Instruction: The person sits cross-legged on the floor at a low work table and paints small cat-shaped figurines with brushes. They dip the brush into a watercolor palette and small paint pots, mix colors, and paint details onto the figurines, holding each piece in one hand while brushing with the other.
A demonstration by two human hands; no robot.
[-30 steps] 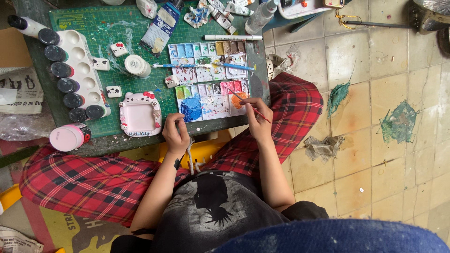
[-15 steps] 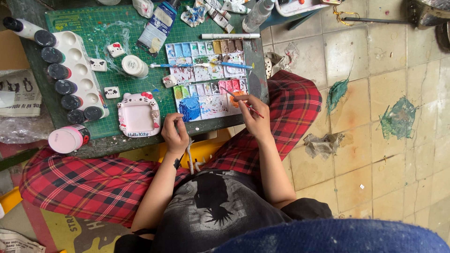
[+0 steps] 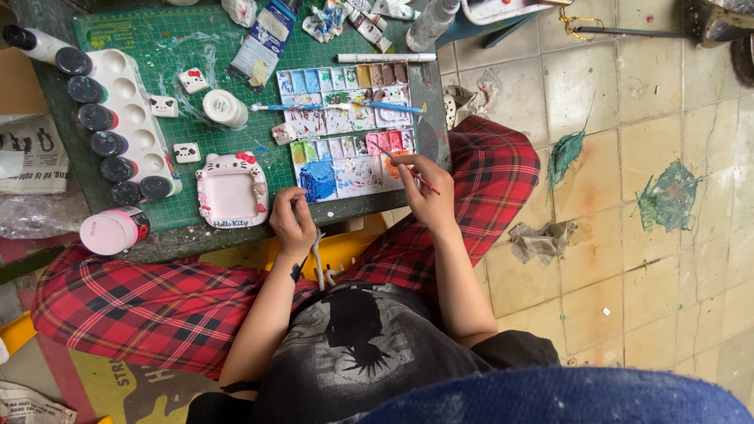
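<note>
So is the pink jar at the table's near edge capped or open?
Capped: the pink jar lies on its side, a dark band at its right end, nothing spilling onto the table. Neither hand touches it.

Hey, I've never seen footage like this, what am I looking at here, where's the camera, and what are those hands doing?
There is no machine here. A person sits cross-legged in red plaid trousers, and the single picture comes from a camera worn on their head, looking straight down at their own two bare hands.

In front of them is a green cutting mat on a low table. On it lie a rectangular paint palette with many small wells of mixed colours, a white and pink cat-shaped frame, a white tray of round wells with black-capped paint bottles along its edge, a few small white cat-face pieces and a blue-handled brush lying across the palette.

The right hand holds a thin red-handled brush with its tip at the palette's orange paint. The left hand rests at the table edge, closed around something small; I cannot tell what.
</note>
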